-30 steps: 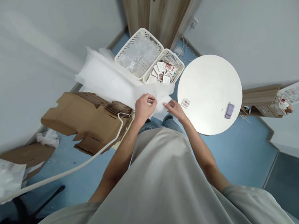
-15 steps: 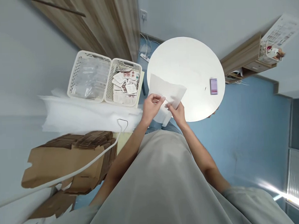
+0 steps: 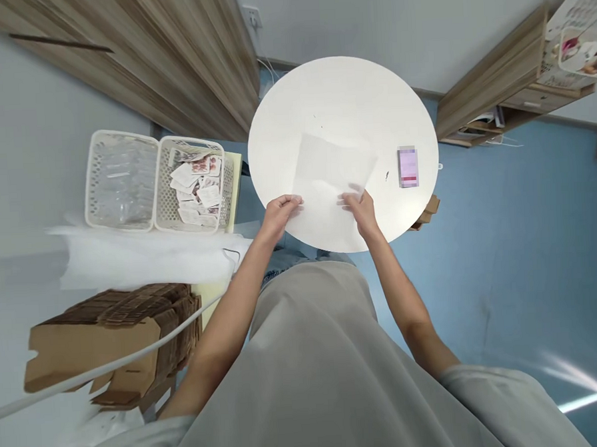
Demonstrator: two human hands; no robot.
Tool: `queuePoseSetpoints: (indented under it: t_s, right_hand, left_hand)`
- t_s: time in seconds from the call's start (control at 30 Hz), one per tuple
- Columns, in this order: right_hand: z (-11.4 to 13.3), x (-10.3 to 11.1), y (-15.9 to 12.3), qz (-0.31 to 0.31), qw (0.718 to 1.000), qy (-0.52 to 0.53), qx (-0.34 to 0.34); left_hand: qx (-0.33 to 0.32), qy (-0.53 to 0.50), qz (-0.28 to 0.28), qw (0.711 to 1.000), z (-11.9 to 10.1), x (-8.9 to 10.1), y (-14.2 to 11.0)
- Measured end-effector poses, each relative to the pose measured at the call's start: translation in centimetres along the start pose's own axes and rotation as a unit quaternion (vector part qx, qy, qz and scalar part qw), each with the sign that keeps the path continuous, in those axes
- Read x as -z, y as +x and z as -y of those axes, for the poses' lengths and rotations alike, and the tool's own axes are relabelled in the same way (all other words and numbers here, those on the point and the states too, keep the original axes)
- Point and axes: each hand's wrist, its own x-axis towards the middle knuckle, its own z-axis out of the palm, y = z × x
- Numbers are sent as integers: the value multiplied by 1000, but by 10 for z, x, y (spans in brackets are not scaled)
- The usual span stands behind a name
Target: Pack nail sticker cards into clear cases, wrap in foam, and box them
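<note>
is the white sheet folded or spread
Spread: the translucent white sheet shows a broad face between left hand and right hand, over the round white table. Cannot tell if double-layered.

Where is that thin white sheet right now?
In the head view, the sheet is over the middle and near part of the round white table, by the fingertips of the left hand and right hand, left of the blurred purple item.

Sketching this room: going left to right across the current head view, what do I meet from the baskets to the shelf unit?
Left basket of clear plastic, right basket of printed cards, left hand, right hand (both at the white sheet), blurred purple item, wooden shelf unit.
</note>
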Motion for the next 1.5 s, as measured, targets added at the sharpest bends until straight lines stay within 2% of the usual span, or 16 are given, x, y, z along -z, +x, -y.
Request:
queuePoseSetpoints:
  t_s: [0.1, 0.23, 0.37, 0.47, 0.57, 0.67, 0.77, 0.93, 1.03, 1.2, 1.37, 1.5]
  right_hand:
    - [-16, 12, 17, 11, 999, 16, -46]
    - [-46, 20, 31, 34, 996, -12, -83]
    - [-74, 25, 42, 37, 995, -36, -80]
    - [-86, 29, 55, 35, 993, -70, -86]
    - [-93, 33, 72, 38, 988, -113, -93]
    - [-96, 37, 89, 32, 980, -169, -99]
    - [-96, 40, 104, 22, 970, -215, -110]
    - [-98, 46, 113, -29, 952, -283, -115]
    - [-105, 52, 107, -48, 949, -285, -124]
    - [-121, 62, 89, -67, 950, -274, -136]
    - [-129, 62, 72, -79, 951, -263, -141]
    - [-129, 64, 64, -80, 950, -265, -147]
  left_hand:
    - [26, -31, -37, 999, 10, -17, 14]
    - [41, -23, -74, 996, 20, -27, 33]
    - [58, 48, -101, 992, 26, -30, 56]
    - [46, 159, -107, 980, 31, -21, 71]
    - [-25, 338, -85, 937, 40, 0, 79]
    - [-72, 478, -5, 875, 54, 25, 78]
    - [-64, 538, 72, 837, 69, 43, 73]
    - [-78, 592, 109, 795, 85, 48, 65]
    - [-78, 609, 112, 781, 87, 43, 61]
    - [-113, 580, 93, 801, 78, 19, 62]
    - [-169, 574, 135, 790, 63, -28, 85]
    - [-185, 583, 160, 775, 64, -64, 107]
